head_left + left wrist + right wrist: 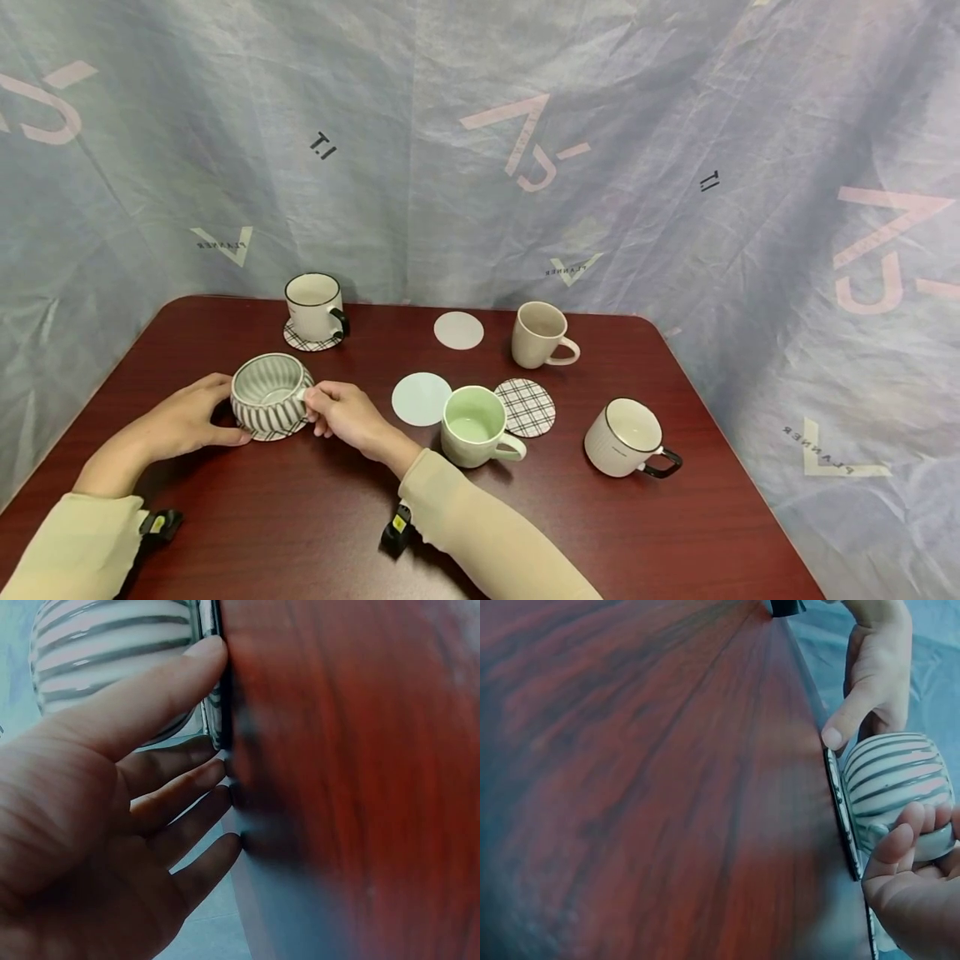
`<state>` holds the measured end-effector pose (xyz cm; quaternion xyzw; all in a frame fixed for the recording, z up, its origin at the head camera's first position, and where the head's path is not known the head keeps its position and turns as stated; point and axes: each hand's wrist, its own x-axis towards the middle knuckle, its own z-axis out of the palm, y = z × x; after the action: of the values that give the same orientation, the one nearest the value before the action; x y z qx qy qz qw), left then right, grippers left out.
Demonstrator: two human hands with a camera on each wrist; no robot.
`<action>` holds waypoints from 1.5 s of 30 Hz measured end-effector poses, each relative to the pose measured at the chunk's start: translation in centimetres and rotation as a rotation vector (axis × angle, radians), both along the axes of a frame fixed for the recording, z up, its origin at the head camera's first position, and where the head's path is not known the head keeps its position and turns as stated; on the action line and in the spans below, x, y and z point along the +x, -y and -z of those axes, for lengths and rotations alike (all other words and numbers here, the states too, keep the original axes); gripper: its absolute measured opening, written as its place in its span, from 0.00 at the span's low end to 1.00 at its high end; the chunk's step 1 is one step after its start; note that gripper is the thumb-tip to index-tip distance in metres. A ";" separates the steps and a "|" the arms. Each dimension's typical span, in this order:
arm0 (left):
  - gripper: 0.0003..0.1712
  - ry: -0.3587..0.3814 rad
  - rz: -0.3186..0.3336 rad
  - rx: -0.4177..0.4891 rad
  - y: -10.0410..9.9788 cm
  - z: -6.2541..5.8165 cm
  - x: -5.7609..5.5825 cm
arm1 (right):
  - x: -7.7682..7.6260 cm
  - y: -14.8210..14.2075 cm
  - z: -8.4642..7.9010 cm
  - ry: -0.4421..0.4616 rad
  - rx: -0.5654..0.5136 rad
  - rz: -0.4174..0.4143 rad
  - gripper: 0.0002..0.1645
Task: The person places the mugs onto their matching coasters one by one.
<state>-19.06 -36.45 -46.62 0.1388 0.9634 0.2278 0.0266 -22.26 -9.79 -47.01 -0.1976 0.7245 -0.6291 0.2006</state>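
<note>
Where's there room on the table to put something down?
The table is bare between the right sleeve and rightmost mug, and between right and left sleeve, in front of the striped cup. It's crowded by the green mug and plaid coaster, and around the striped cup, where the left hand and right hand are.

Wrinkled grey-blue cloth (412, 179) is hanging beyond the grip and to both sides, showing printed lettering (506, 110); reddish-brown wood-grain table (300, 525) is sitting under the grip.
</note>
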 end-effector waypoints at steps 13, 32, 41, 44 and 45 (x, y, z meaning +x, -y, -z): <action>0.49 -0.021 0.018 0.001 0.2 0.1 0.0 | 0.4 -0.6 -0.5 -0.166 0.200 0.040 0.16; 0.55 -0.033 0.009 -0.016 0.8 -1.8 0.5 | 0.3 -3.4 -4.7 -0.264 0.311 -0.007 0.14; 0.54 -0.089 0.019 -0.018 0.6 -3.4 1.1 | 0.3 -5.7 -7.2 -0.249 0.244 -0.057 0.14; 0.54 -0.114 0.016 -0.021 0.5 -4.0 1.5 | 0.4 -6.7 -8.0 -0.251 0.234 -0.054 0.14; 0.54 -0.117 0.015 -0.017 0.5 -4.1 1.6 | 0.4 -7.0 -8.2 -0.251 0.233 -0.052 0.14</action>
<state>-17.44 -36.97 -42.49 0.1589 0.9641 0.2109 -0.0268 -21.84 -2.78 -38.79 -0.2685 0.8065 -0.5061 0.1462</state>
